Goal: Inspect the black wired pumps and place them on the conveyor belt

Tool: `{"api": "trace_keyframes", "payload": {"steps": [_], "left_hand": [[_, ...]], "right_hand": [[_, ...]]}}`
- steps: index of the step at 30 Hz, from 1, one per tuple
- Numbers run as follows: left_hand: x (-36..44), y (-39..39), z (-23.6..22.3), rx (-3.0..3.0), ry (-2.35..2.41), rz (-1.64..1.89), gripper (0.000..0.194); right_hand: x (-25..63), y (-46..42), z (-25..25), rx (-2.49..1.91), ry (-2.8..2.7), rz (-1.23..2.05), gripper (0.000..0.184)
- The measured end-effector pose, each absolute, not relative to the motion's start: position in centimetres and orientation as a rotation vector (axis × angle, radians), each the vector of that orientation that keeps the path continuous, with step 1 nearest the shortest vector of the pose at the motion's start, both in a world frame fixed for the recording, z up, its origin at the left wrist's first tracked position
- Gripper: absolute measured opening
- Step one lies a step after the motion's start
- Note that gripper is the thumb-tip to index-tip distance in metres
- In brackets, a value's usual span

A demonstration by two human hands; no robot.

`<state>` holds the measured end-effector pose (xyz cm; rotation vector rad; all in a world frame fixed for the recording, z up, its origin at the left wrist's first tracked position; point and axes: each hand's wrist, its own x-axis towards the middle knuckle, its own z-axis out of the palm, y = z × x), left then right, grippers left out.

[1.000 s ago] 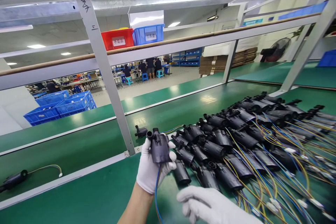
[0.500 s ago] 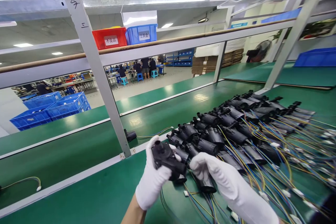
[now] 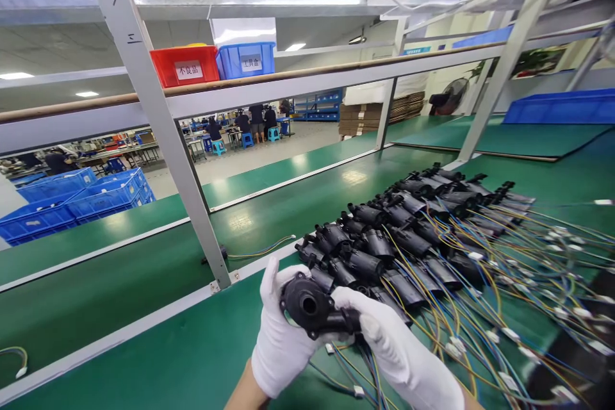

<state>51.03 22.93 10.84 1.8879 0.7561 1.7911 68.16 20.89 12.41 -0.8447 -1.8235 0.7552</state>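
Note:
Both my hands wear white gloves and close round one small black pump (image 3: 312, 307) with coloured wires trailing from it. My left hand (image 3: 281, 339) cups its round front end from the left. My right hand (image 3: 394, 349) grips its rear end from the right. The pump's round port faces the camera. Just beyond my hands lies a large pile of the same black pumps (image 3: 408, 237) with yellow and blue wires (image 3: 504, 282) spread across the green table (image 3: 168, 359).
A grey metal frame post (image 3: 163, 141) stands left of my hands. Behind it runs a green conveyor belt (image 3: 120, 282) with one pump (image 3: 218, 253) and its wire. Red bin (image 3: 185, 65) and blue bin (image 3: 246, 59) sit on the upper shelf. Other people work far off.
My right hand has come up and taken the pump's rear end. The pump has turned from upright to lying sideways with its port toward me. The lone pump on the belt has moved left.

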Motion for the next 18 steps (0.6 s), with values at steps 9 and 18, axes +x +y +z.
{"api": "trace_keyframes", "payload": {"steps": [9,18], "left_hand": [[50.5,22.5,11.0,1.787,0.885,1.531,0.119],[50.6,22.4,11.7,1.720,0.939,1.458,0.117]], "right_hand": [[68.0,21.6,11.9,-0.811,-1.732,1.002,0.074],[68.2,21.4,12.0,-0.871,-1.714,0.962,0.069]]}}
